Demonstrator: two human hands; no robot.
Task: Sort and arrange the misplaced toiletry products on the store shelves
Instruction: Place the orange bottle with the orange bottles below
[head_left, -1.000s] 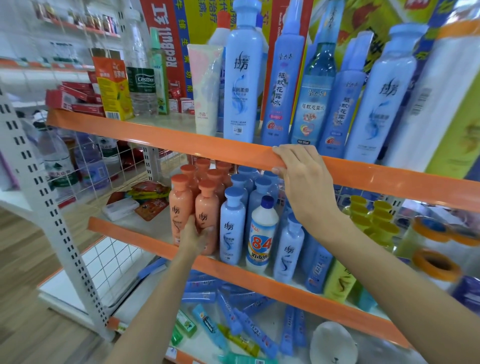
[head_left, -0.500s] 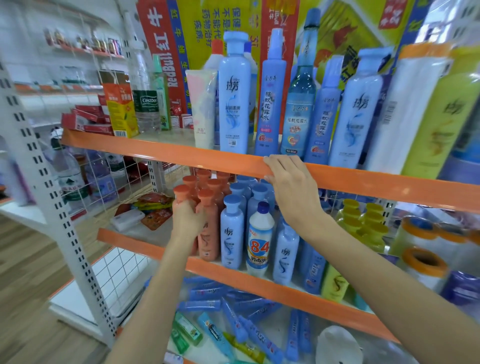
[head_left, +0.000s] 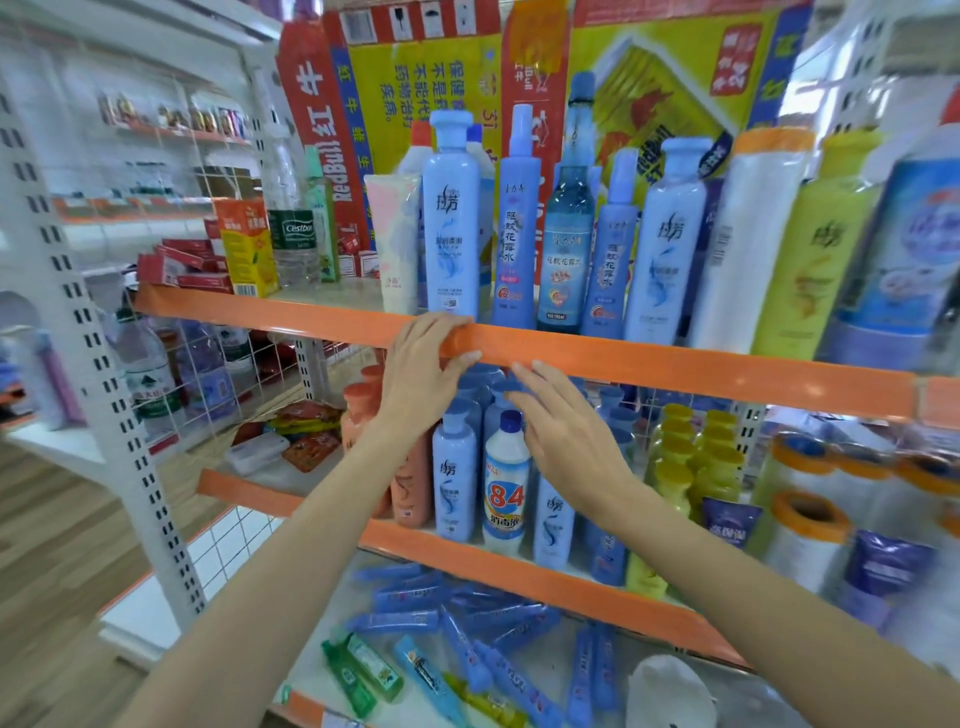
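Left hand (head_left: 421, 374) is resting on the orange edge of the upper shelf (head_left: 675, 364), fingers spread and draped over the strip, holding nothing; likely bracing while the person is looking over the stock. Right hand (head_left: 566, 436) is hovering just below that edge, fingers straight and loosely together, palm toward the middle shelf, gripping nothing. Directly under the right hand's fingers, a white bottle marked 84 (head_left: 506, 483) is standing upright among pale blue bottles (head_left: 454, 473); judging by label and shape it is the odd 1 in that row, so it is probably the misplaced item being reached for. To the left of it, beneath the left wrist, orange bottles (head_left: 413, 488) are standing grouped by colour. Above the left hand's fingertips, a tall blue bottle (head_left: 451, 218) is standing at the upper shelf front, with a pale tube (head_left: 397, 239) just beside it. Below both forearms, blue tubes (head_left: 467, 629) are lying loose on the lower shelf. Sorting appears to be at an early stage.
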